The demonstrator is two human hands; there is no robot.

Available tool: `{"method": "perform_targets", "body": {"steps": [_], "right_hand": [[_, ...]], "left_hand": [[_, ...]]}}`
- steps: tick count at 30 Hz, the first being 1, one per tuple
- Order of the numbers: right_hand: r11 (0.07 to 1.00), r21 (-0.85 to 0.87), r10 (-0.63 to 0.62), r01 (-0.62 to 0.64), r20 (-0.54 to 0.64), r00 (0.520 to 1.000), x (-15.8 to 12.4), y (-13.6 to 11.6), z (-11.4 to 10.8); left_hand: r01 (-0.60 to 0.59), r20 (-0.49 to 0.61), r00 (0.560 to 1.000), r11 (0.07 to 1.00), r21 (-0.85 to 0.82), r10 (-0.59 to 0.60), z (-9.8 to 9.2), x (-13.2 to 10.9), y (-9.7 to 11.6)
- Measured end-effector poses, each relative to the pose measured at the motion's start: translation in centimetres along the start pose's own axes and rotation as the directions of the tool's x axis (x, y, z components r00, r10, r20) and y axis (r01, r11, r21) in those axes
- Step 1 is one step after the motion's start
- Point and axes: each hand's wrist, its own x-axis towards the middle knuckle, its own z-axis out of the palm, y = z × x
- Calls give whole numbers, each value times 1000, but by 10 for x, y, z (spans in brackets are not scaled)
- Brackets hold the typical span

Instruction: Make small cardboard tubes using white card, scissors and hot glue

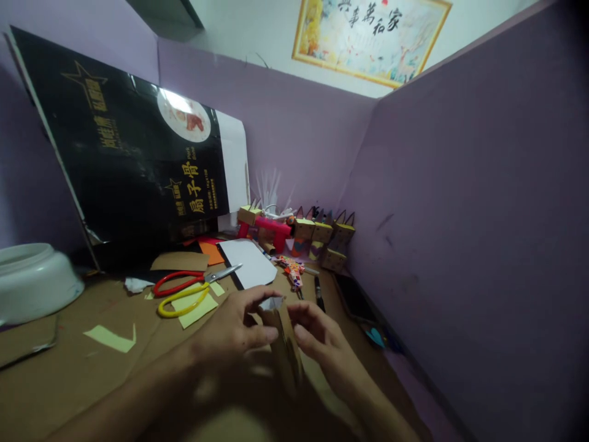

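Cardboard piece [286, 353] over the counter [50, 393], pinched by the bent fingers [263, 293] of the left hand [239, 328], long side running down from the fingertips, with the right hand [324, 334] just as near on the other side, its grip too hard to tell.
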Motion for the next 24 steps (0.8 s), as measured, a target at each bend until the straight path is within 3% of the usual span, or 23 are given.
{"method": "perform_targets", "body": {"steps": [3, 6, 13, 24], "right_hand": [[993, 116, 2, -11, 76, 997, 27, 5, -9], [981, 188, 44, -49, 33, 999, 41, 19, -15], [987, 163, -5, 3, 11, 1000, 36, 35, -12], [989, 116, -96, 90, 40, 995, 37, 33, -9]], "left_hand": [[-40, -36, 998, 990, 134, 45, -4, 22, 1], [-27, -91, 995, 986, 162, 42, -4, 34, -3], [33, -176, 984, 984, 173, -2, 6, 29, -6], [-6, -221, 972, 943, 331, 84, 8, 24, -3]]}}
